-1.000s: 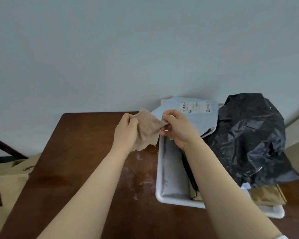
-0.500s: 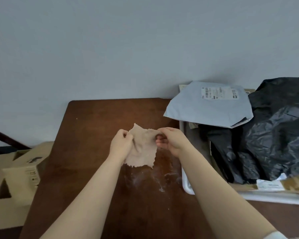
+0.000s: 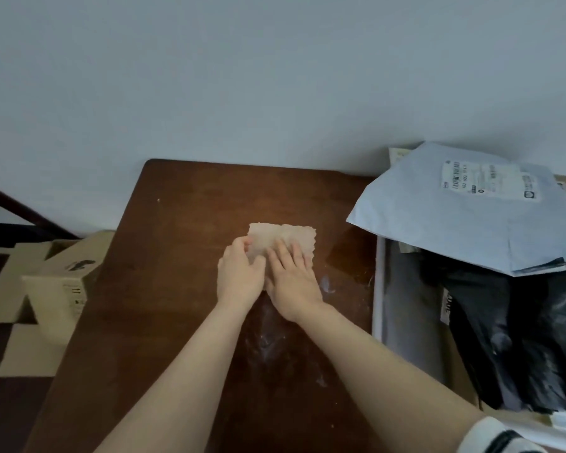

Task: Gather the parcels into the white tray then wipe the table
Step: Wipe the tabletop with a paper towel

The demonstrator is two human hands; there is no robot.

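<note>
A beige cloth [image 3: 283, 237] lies flat on the brown table [image 3: 183, 289]. My right hand [image 3: 293, 282] presses on it with straight fingers. My left hand [image 3: 241, 276] sits at the cloth's left edge, its fingers curled over that edge. At the right stands the white tray [image 3: 379, 289], holding a grey mailer parcel [image 3: 464, 217] with a label on top and a black plastic parcel [image 3: 520, 338] under it. Whitish smears [image 3: 268, 341] mark the table below my hands.
Cardboard boxes [image 3: 53, 289] stand on the floor left of the table. A pale wall runs along the table's far edge. A dark rail [image 3: 20, 210] crosses at the far left. A white cuff [image 3: 504, 436] shows on my right arm.
Both hands have brought the cloth down from mid-air and spread it flat on the table. The view has swung left, so the tray now sits at the right edge.
</note>
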